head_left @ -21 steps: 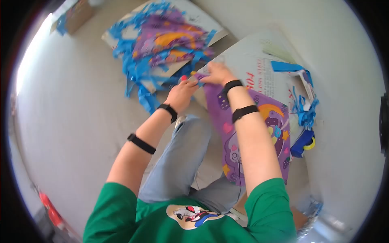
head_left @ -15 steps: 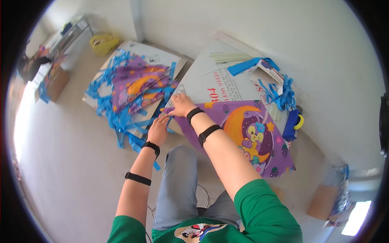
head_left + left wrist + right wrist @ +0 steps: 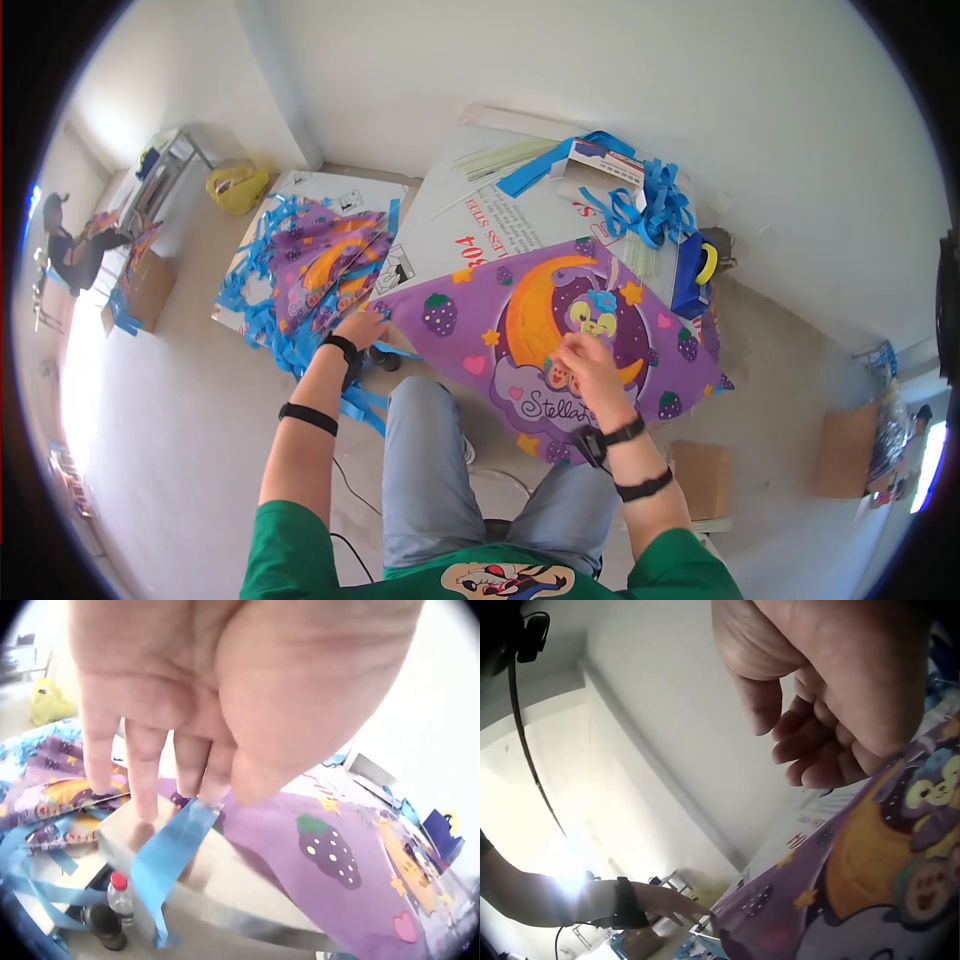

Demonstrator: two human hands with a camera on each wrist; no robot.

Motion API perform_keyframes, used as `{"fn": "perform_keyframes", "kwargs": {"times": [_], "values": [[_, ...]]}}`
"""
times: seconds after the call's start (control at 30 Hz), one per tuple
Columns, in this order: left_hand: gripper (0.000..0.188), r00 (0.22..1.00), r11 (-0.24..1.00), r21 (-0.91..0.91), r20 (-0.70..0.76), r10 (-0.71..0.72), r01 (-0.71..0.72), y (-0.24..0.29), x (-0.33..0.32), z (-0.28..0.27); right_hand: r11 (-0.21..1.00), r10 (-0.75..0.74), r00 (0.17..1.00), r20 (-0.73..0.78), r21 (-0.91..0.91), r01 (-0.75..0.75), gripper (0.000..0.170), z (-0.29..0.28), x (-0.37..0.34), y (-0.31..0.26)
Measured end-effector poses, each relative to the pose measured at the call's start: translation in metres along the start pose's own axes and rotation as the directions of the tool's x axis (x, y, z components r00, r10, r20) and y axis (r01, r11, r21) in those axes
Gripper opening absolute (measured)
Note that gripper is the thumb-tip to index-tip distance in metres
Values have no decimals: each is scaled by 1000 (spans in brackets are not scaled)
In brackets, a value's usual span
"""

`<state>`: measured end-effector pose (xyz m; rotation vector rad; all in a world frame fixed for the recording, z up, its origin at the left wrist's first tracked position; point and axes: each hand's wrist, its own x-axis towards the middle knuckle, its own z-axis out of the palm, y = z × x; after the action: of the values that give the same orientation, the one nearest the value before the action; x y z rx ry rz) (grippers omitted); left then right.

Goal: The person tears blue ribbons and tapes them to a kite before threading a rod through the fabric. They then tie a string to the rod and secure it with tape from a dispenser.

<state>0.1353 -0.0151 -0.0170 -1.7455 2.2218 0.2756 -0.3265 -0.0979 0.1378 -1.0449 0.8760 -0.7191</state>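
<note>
Purple sheet: lies over the near edge of the printed board (image 3: 440,210), its moon-and-animal picture (image 3: 535,320) face up, its lower corner near the knees of the jeans (image 3: 430,440).
Left hand (image 3: 358,327): thumb and fingertips narrow on the left corner of the purple sheet (image 3: 440,350), pinching it where a blue ribbon (image 3: 169,859) hangs down.
Right hand (image 3: 592,375): above the sheet, fingers loosely bent with a gap to the thumb — holding nothing — and hiding part of the picture in the head view.
Board top: pale sticks (image 3: 490,163), a flat blue strip (image 3: 535,172), a small open box (image 3: 605,172) and a tangle of ribbon (image 3: 660,205) crowd the far side.
Right edge: a blue tape dispenser (image 3: 690,275) stands just beside the sheet.
Left side: a pile of similar sheets (image 3: 325,265) and blue strands covers much of a second board (image 3: 340,188); a red-capped bottle (image 3: 120,900) stands near it.
Background: a yellow bag (image 3: 237,187) lies beyond the pile; a cardboard box (image 3: 703,478) sits on the floor at right.
</note>
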Motion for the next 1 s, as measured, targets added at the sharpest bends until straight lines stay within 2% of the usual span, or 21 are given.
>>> {"fn": "perform_keyframes", "kwargs": {"times": [0.03, 0.07, 0.1, 0.13, 0.17, 0.2, 0.23, 0.27, 0.33, 0.4, 0.43, 0.5, 0.53, 0.57, 0.6, 0.63, 0.7, 0.8, 0.83, 0.97, 1.0], "values": [[24, 995, 992, 108, -87, -57, 66, -4, 12, -10, 999, -8, 998, -65, 31, 10, 7, -25, -12, 5], [24, 996, 990, 124, -77, -51, 60, -1, 20, -36, 998, -8, 992, -128, 63, 16, 8, -47, -24, 13], [26, 966, 978, -108, -174, -193, 176, 12, 27, -79, 996, 7, 979, -202, 90, 12, 7, -60, -36, 16], [27, 908, 903, -345, -235, -347, 255, 24, 44, -113, 993, 23, 961, -275, 114, 9, 6, -72, -47, 16], [28, 908, 916, -346, -283, -308, 203, 29, 68, -132, 992, 31, 960, -279, 129, 6, 6, -85, -56, 21], [30, 905, 927, -345, -329, -269, 149, 32, 93, -148, 969, 77, 942, -328, 246, 7, 6, -96, -63, 27], [29, 923, 944, -308, -316, -219, 119, 35, 123, -162, 935, 126, 921, -370, 355, 14, 5, -104, -68, 31], [29, 938, 958, -273, -302, -171, 86, 39, 154, -174, 931, 133, 919, -372, 364, 13, 5, -108, -73, 31], [29, 924, 949, -314, -372, -93, -31, 49, 208, -187, 872, 176, 890, -421, 487, 58, 6, -112, -83, 26], [31, 955, 953, -293, -255, -152, 74, 63, 256, -204, 855, 188, 887, -423, 514, 64, 6, -116, -89, 21], [31, 959, 956, -286, -249, -137, 62, 59, 280, -200, 845, 190, 878, -439, 528, 81, 6, -120, -90, 21], [41, 934, 953, -273, -286, -212, 133, 58, 324, -186, 825, 206, 855, -476, 554, 110, 6, -129, -97, 25], [41, 940, 955, -269, -277, -199, 123, 68, 330, -201, 821, 215, 848, -485, 559, 111, 6, -133, -100, 23], [47, 929, 902, -332, -146, -339, 277, 75, 336, -216, 815, 207, 833, -512, 562, 143, 5, -137, -104, 21], [56, 885, 824, -369, -4, -465, 431, 81, 342, -224, 808, 202, 819, -538, 564, 171, 5, -142, -106, 24], [56, 890, 827, -366, 9, -456, 427, 74, 360, -208, 816, 188, 815, -549, 549, 182, 6, -150, -111, 29], [56, 770, 842, -248, -343, -538, 479, 67, 380, -185, 799, 221, 784, -580, 569, 196, 6, -158, -117, 29], [65, 785, 810, -258, -217, -580, 527, 61, 389, -183, 773, 264, 736, -624, 593, 226, 7, -164, -122, 24], [56, 791, 828, -242, -251, -557, 506, 62, 386, -182, 772, 251, 737, -627, 589, 239, 7, -167, -123, 25], [44, 821, 875, -151, -301, -484, 460, 64, 382, -188, 793, 210, 719, -662, 545, 270, 6, -172, -117, 20], [36, 840, 908, -81, -356, -411, 410, 64, 382, -186, 793, 212, 720, -661, 546, 269, 6, -172, -114, 17]]}}
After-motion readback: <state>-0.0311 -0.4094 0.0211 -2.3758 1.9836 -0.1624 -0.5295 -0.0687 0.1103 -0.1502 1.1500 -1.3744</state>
